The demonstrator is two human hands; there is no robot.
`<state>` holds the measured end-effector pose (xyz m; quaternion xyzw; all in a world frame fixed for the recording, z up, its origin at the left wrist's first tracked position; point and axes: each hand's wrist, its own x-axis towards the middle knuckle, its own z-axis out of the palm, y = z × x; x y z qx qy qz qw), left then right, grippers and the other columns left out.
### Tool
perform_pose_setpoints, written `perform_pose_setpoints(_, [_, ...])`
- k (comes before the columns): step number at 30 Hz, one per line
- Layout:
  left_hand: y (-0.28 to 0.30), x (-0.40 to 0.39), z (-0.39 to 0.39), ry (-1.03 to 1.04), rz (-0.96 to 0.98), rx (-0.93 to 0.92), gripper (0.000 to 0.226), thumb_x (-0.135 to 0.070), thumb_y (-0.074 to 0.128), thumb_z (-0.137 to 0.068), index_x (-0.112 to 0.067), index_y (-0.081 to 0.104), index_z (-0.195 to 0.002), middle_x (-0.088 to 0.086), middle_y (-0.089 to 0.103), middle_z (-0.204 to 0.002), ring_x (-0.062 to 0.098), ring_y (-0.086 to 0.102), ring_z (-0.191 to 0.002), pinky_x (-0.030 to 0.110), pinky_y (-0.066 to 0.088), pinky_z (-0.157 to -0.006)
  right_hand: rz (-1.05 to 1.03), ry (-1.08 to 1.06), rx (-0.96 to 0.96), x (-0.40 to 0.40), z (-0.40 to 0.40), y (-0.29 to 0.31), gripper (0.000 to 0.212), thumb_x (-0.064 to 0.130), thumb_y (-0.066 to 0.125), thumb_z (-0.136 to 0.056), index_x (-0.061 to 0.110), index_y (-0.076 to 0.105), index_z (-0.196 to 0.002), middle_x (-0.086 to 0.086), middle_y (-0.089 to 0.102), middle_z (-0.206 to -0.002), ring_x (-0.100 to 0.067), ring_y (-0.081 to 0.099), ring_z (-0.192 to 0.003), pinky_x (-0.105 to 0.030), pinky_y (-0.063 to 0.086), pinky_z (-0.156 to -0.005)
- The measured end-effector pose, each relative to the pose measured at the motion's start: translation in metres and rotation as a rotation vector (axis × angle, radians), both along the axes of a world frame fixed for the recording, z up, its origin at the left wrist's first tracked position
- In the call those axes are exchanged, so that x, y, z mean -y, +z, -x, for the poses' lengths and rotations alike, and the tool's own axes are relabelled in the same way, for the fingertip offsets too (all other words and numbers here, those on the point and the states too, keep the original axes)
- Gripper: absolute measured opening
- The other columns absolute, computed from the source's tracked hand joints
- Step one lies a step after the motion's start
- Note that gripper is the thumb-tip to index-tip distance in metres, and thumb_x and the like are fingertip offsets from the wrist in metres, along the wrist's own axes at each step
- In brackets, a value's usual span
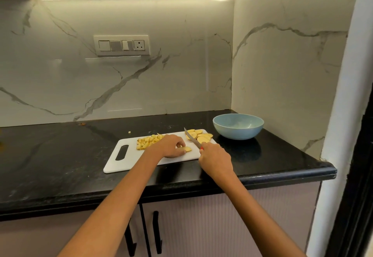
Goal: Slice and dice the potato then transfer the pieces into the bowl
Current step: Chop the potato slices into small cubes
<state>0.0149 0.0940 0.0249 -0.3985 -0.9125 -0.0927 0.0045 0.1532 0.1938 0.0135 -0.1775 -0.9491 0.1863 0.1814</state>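
Pinning a small stack of potato slices [186, 149] to the cutting board [129, 161], the left hand [171, 145] has its fingers curled down over the stack, fingertips pressing on its left part; the right end of the stack shows clear of them. The right hand [215, 158] is wrapped around the handle of a knife [192, 138], of which only a sliver of red shows at the thumb. The blade runs from that fist away to the far left, its tip raised above the board and apart from the pinned stack.

Governing relation: the stack lies just left of the blade and directly under the left fingertips, its long axis roughly left to right, so a cut would cross it (judgement only). The knife hand is the nearer to the exposed end.

Outward from the hands: diced pieces [148, 141] lie heaped on the far left part of the board; uncut round slices [201, 136] sit at its far right corner, behind the blade. The blue bowl [238, 129] stands on the black counter [60, 155] just right of the board, and appears to hold no potato. One stray piece [130, 132] lies on the counter beyond the board.

Writing or brands: none legible on the board, knife, bowl or the wall switch plate [121, 45].
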Motion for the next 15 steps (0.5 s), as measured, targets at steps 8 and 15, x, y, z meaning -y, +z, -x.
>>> perform_pose_setpoints(8, [-0.030, 0.017, -0.008, 0.120, -0.552, 0.034, 0.041, -0.018, 0.067, -0.085, -0.007, 0.058, -0.124, 0.009, 0.061, -0.115, 0.011, 0.052, -0.088, 0.019, 0.042, -0.079, -0.203, 0.016, 0.137, 0.015, -0.025, 0.003, 0.024, 0.019, 0.049, -0.096, 0.011, 0.054, -0.118, -0.007, 0.061, -0.107, -0.018, 0.061, -0.093, -0.026, 0.045, -0.077])
perform_pose_setpoints(15, [-0.032, 0.016, -0.010, 0.122, -0.669, 0.096, 0.031, -0.006, 0.070, -0.080, -0.004, 0.066, -0.111, 0.013, 0.067, -0.108, 0.015, 0.060, -0.093, 0.018, 0.043, -0.085, -0.284, 0.044, 0.128, 0.029, -0.024, 0.004, 0.024, 0.015, 0.046, -0.098, 0.009, 0.053, -0.119, -0.008, 0.060, -0.110, -0.019, 0.061, -0.095, -0.026, 0.045, -0.077])
